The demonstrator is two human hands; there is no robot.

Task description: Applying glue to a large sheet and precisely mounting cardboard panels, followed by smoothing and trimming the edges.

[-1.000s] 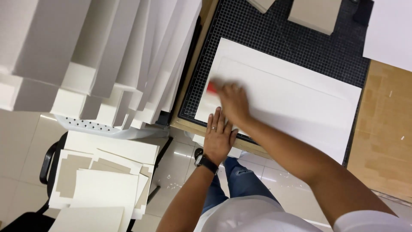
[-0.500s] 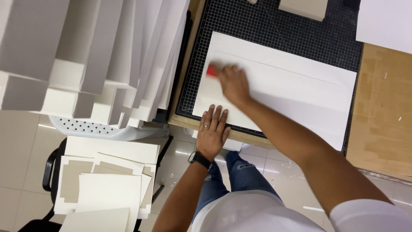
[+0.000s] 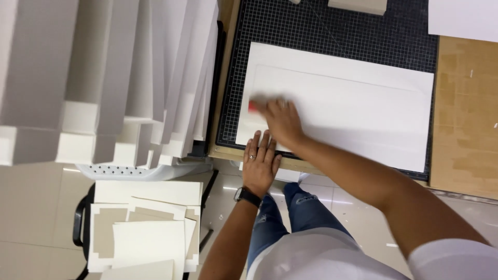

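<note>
A large white sheet [image 3: 358,103] lies flat on a black gridded cutting mat [image 3: 321,31]. My right hand [image 3: 280,120], blurred with motion, presses a small red tool [image 3: 253,107] against the sheet near its left edge. My left hand [image 3: 260,162] rests flat, fingers together, on the sheet's near left corner at the table's front edge; it wears a ring and a wristwatch.
Tall white folded boards [image 3: 104,78] stand in a row at the left. Below them a stack of cut cream and brown card pieces [image 3: 145,228] sits on a black chair. Brown cardboard [image 3: 464,114] covers the table at right. A tan block [image 3: 358,6] lies at the mat's far edge.
My right hand with the red tool has kept rubbing over the sheet's left part, shifting slightly. My left hand stays pressed on the near corner. The view has drifted a little.
</note>
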